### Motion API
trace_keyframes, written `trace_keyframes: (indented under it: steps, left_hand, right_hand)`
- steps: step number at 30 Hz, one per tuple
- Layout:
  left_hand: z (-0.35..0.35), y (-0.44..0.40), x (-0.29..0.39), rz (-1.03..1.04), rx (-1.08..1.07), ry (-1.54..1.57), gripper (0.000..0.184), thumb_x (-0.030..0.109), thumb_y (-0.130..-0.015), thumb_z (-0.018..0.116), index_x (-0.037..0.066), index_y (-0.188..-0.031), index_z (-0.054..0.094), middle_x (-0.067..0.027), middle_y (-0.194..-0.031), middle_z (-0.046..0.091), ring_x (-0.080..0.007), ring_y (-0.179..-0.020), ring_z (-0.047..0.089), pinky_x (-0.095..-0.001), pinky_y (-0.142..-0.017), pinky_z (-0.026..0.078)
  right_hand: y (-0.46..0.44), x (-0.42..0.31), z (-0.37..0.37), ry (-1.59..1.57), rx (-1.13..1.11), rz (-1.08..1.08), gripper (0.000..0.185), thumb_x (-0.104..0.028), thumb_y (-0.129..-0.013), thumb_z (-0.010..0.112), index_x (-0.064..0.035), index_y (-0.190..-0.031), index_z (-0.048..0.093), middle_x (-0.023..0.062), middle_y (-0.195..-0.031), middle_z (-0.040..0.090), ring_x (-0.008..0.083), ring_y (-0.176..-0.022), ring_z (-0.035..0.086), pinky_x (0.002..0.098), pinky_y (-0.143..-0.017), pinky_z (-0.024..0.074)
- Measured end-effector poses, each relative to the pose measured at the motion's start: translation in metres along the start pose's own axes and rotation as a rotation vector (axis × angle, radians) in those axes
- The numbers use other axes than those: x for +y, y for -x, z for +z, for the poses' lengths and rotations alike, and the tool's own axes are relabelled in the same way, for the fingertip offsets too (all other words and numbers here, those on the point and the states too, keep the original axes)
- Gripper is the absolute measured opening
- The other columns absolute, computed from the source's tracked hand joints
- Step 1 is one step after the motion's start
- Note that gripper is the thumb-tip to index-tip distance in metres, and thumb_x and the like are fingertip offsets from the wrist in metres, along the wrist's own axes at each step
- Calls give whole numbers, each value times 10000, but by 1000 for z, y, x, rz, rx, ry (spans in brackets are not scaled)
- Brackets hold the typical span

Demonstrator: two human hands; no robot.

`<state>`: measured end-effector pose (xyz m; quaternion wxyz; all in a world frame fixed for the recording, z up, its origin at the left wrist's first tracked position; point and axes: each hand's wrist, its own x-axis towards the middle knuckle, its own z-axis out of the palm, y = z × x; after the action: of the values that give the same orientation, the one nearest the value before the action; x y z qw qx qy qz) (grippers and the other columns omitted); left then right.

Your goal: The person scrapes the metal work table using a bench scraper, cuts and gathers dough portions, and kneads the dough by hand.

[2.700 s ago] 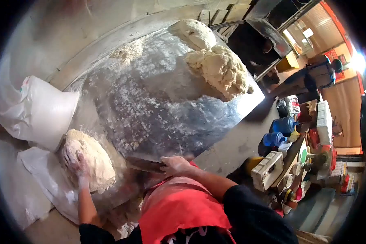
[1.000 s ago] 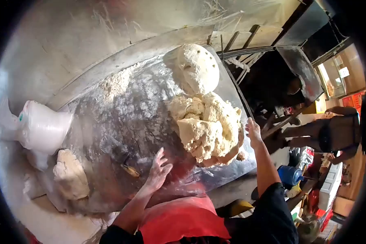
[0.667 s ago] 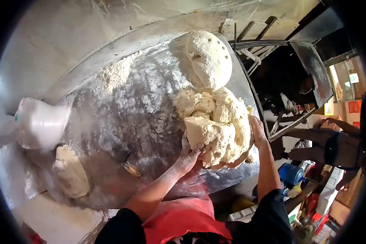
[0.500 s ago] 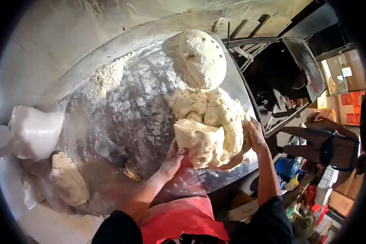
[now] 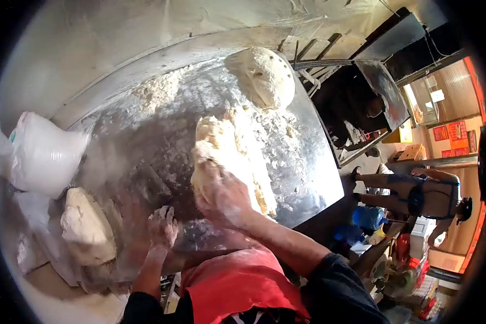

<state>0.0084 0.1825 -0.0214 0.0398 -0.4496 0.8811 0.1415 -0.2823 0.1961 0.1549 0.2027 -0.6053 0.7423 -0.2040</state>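
A rough, floury lump of dough point(image 5: 237, 146) lies stretched out on the floured metal worktop point(image 5: 308, 162). My right hand point(image 5: 218, 186) grips its near left side, the fingers sunk against the surface. Farther left, my left hand point(image 5: 163, 224) has its fingers curled over the handle of a dough scraper point(image 5: 152, 182); the handle itself is hidden and the dark blade lies on the worktop. A smooth, rounded mass of dough point(image 5: 267, 78) sits at the far end, with several small dents in it.
At the left stand a white plastic bag point(image 5: 48, 154) and a pale dough piece point(image 5: 86, 227). Loose flour point(image 5: 156, 92) lies along the back wall. A dark metal rack point(image 5: 351, 102) adjoins the far right edge. Another person point(image 5: 416, 194) stands in the room beyond, near blue water jugs point(image 5: 367, 217).
My left hand has left the dough and moved left to the scraper. My right hand has come inward over the dough, which has shifted left and is now longer and flatter.
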Motion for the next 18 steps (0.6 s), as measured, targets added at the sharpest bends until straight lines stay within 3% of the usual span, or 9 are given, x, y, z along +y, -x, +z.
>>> trace_keyframes:
  steps: [1,2,5,7,9,12,13,15,18]
  left_hand:
    - [2,10,-7,1,5,0,477,255,-889,693,99,-1331,606,-139,-1369,559,-331,-1332,472,-507,-1066,405]
    - [5,20,-12,-37,35,-5,481,260,-888,699,97,-1331,603,-150,-1385,538,-349,-1332,468,-509,-1073,403]
    - [6,37,-28,-90,82,-5,511,276,-872,726,93,-1333,598,-171,-1411,497,-386,-1338,454,-531,-1089,392]
    - [-3,48,-32,52,273,-117,531,286,-873,733,105,-1350,586,-177,-1438,473,-393,-1357,435,-522,-1116,372]
    - [-4,54,-39,63,363,-59,587,326,-909,698,89,-1417,525,-188,-1471,450,-404,-1385,404,-519,-1150,332]
    - [0,60,-32,-350,219,494,630,369,-1010,555,29,-1515,393,-203,-1514,397,-394,-1417,369,-506,-1176,297]
    - [-2,61,-26,-364,217,495,630,369,-1010,555,29,-1515,393,-203,-1514,397,-394,-1417,369,-506,-1176,297]
    - [-11,50,-5,-364,418,954,607,327,-1022,536,28,-1525,375,-196,-1532,365,-360,-1432,355,-474,-1192,278]
    - [-12,30,25,-232,533,896,717,293,-1005,608,37,-1570,250,-198,-1552,297,-341,-1445,310,-477,-1189,267]
  right_hand:
    - [1,-17,8,1,43,-45,636,-360,-947,568,-40,-1480,432,280,-1278,573,425,-1104,618,505,-917,531]
    - [1,-20,37,48,-100,-64,691,-370,-955,559,-39,-1526,353,301,-1387,486,456,-1211,551,497,-1014,476]
    - [7,-40,80,110,-256,-139,726,-369,-984,520,-39,-1579,266,335,-1502,386,487,-1317,487,510,-1092,433]
    - [7,-64,81,170,-389,-260,710,-390,-1001,493,-49,-1582,271,351,-1506,371,484,-1328,485,504,-1081,450]
    - [19,-57,66,-4,-506,-168,658,-360,-1001,544,-100,-1567,333,280,-1530,391,452,-1312,516,488,-1080,469]
    - [29,-30,-12,-270,-326,-19,537,-250,-968,663,-152,-1464,482,82,-1520,473,350,-1292,541,490,-1103,462]
    - [28,5,-19,-229,-147,21,566,-281,-940,693,-129,-1447,493,119,-1472,503,351,-1264,554,479,-1099,457]
    - [26,75,-33,-156,212,119,635,-343,-886,752,-83,-1413,513,192,-1376,563,353,-1207,581,458,-1091,445]
    - [19,163,-37,2,215,439,837,-420,-829,799,-34,-1481,444,227,-1438,530,368,-1310,532,457,-1085,443]
